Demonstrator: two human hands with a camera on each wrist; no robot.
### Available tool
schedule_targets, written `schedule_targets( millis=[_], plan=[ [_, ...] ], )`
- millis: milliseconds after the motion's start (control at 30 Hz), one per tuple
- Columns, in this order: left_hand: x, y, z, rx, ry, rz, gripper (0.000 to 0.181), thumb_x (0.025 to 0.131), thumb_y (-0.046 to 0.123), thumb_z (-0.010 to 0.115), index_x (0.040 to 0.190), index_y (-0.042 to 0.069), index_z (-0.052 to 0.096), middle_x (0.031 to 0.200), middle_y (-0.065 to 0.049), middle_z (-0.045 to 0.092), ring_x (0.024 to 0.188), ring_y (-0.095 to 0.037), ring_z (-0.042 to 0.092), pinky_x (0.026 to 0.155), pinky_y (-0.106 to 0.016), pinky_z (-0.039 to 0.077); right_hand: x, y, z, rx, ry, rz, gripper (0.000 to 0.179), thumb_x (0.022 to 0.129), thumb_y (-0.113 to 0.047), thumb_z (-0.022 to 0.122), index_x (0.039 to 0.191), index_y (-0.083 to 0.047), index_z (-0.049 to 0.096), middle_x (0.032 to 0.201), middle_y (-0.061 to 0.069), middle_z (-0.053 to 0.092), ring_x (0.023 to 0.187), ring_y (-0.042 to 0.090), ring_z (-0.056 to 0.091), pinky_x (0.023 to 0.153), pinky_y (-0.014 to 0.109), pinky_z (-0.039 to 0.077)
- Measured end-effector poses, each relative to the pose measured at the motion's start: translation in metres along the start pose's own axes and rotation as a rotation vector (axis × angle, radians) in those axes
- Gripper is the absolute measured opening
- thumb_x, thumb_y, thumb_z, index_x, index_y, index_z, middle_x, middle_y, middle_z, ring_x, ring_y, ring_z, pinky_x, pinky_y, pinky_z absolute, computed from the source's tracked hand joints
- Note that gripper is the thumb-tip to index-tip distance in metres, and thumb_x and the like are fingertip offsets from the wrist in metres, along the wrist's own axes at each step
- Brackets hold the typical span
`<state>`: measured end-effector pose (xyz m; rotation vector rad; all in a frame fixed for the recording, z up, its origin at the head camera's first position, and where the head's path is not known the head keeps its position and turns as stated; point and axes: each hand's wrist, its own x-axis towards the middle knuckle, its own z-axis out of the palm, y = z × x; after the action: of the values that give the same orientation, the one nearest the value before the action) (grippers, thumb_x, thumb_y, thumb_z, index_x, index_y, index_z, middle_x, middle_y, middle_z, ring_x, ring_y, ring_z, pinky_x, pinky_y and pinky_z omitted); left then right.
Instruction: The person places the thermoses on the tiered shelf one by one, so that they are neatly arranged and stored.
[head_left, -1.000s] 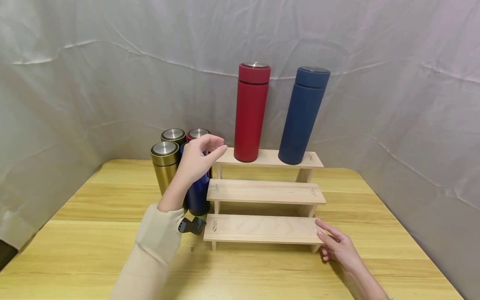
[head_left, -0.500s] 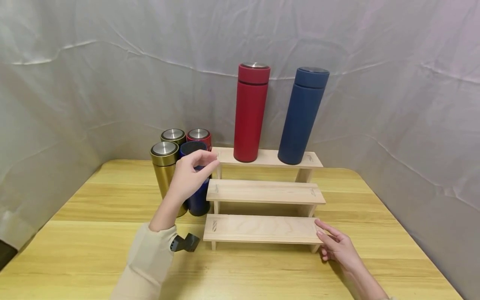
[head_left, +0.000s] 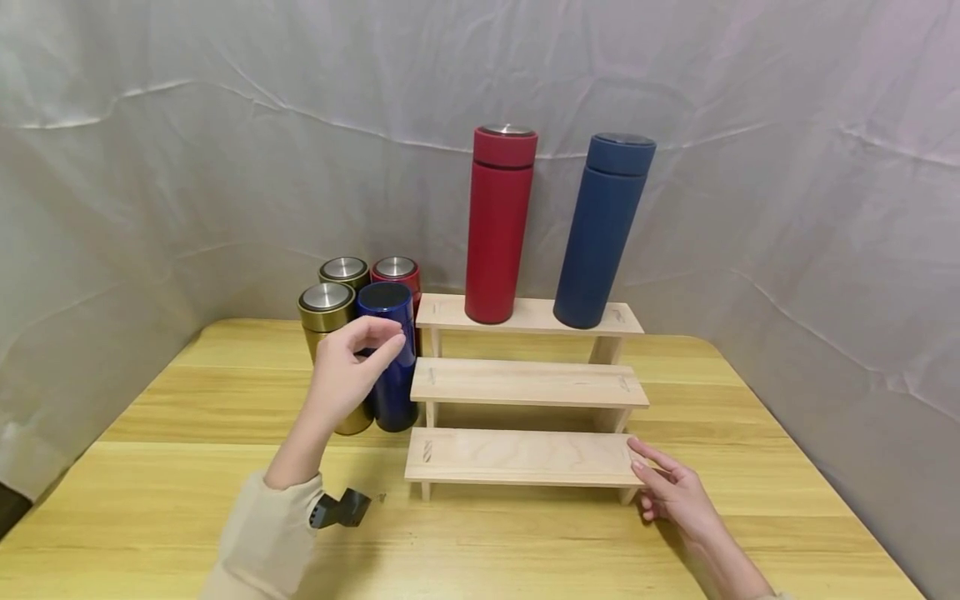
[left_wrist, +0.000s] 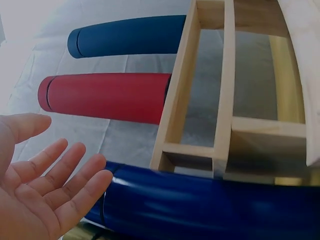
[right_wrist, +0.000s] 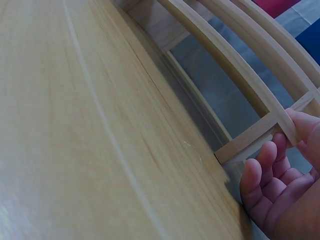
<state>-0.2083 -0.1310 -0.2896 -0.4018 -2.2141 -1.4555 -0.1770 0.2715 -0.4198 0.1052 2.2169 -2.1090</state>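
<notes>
My left hand [head_left: 347,373] holds nothing. Its fingers are loosely bent in front of a glossy blue thermos [head_left: 396,392], and the left wrist view shows the palm and fingertips near that thermos's top end. My right hand [head_left: 681,502] pinches the right end of the lowest board of a three-step wooden stand [head_left: 517,457], thumb above and fingers below, as the right wrist view also shows. On the top step stand a matte red thermos [head_left: 498,242] and a matte blue thermos [head_left: 602,242], apart from each other.
Left of the stand, two gold thermoses [head_left: 326,321] and a shorter-looking red one [head_left: 396,268] cluster around the glossy blue thermos. The wooden table [head_left: 187,442] runs back to a grey cloth backdrop [head_left: 225,167].
My left hand has drawn down and left, away from the stand's top step, uncovering the blue thermos's lid. My right hand has stayed on the lowest board.
</notes>
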Motion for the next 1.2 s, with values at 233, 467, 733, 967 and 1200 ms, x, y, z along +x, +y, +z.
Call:
schedule_targets(
  millis=[233, 467, 733, 967, 1200],
  plan=[
    [-0.005, -0.01, -0.01, 0.021, 0.016, 0.007, 0.017, 0.084, 0.014, 0.062, 0.095, 0.001, 0.063, 0.089, -0.009, 0.064, 0.078, -0.012, 0.058, 0.065, -0.022, 0.048, 0.0, -0.001, 0.001, -0.009, 0.001, -0.002, 0.03, 0.088, -0.015, 0.057, 0.097, -0.043, 0.061, 0.061, 0.001, 0.05, 0.046, 0.007, 0.047, 0.043, 0.02, 0.045],
    [-0.009, -0.013, -0.02, 0.057, 0.016, 0.005, 0.02, 0.085, 0.018, 0.062, 0.097, 0.002, 0.064, 0.09, -0.008, 0.064, 0.077, -0.011, 0.057, 0.066, -0.019, 0.046, -0.001, -0.002, 0.001, -0.013, 0.005, 0.001, 0.03, 0.088, -0.015, 0.057, 0.096, -0.043, 0.061, 0.061, 0.001, 0.051, 0.046, 0.007, 0.047, 0.043, 0.021, 0.046],
    [-0.014, -0.022, -0.033, 0.089, 0.043, -0.02, 0.02, 0.085, 0.017, 0.062, 0.097, 0.001, 0.063, 0.091, -0.008, 0.063, 0.077, -0.006, 0.056, 0.064, -0.017, 0.047, -0.001, -0.002, 0.0, -0.011, 0.004, 0.013, 0.029, 0.088, -0.016, 0.057, 0.098, -0.042, 0.061, 0.061, 0.0, 0.05, 0.046, 0.008, 0.047, 0.043, 0.021, 0.046],
    [-0.016, -0.034, -0.048, 0.112, 0.101, -0.004, 0.018, 0.084, 0.016, 0.063, 0.093, 0.001, 0.064, 0.083, 0.003, 0.063, 0.075, -0.002, 0.055, 0.057, -0.016, 0.045, -0.002, -0.001, 0.0, -0.004, 0.004, 0.018, 0.029, 0.087, -0.015, 0.058, 0.097, -0.042, 0.061, 0.06, 0.001, 0.05, 0.047, 0.008, 0.047, 0.043, 0.021, 0.045],
    [-0.017, -0.041, -0.063, 0.109, 0.151, -0.018, 0.02, 0.084, 0.014, 0.063, 0.095, -0.003, 0.063, 0.081, 0.013, 0.061, 0.074, 0.0, 0.056, 0.058, -0.013, 0.046, 0.0, -0.001, 0.0, -0.006, 0.004, 0.017, 0.029, 0.087, -0.015, 0.058, 0.097, -0.043, 0.061, 0.061, 0.001, 0.051, 0.046, 0.008, 0.047, 0.043, 0.021, 0.045]
  ],
)
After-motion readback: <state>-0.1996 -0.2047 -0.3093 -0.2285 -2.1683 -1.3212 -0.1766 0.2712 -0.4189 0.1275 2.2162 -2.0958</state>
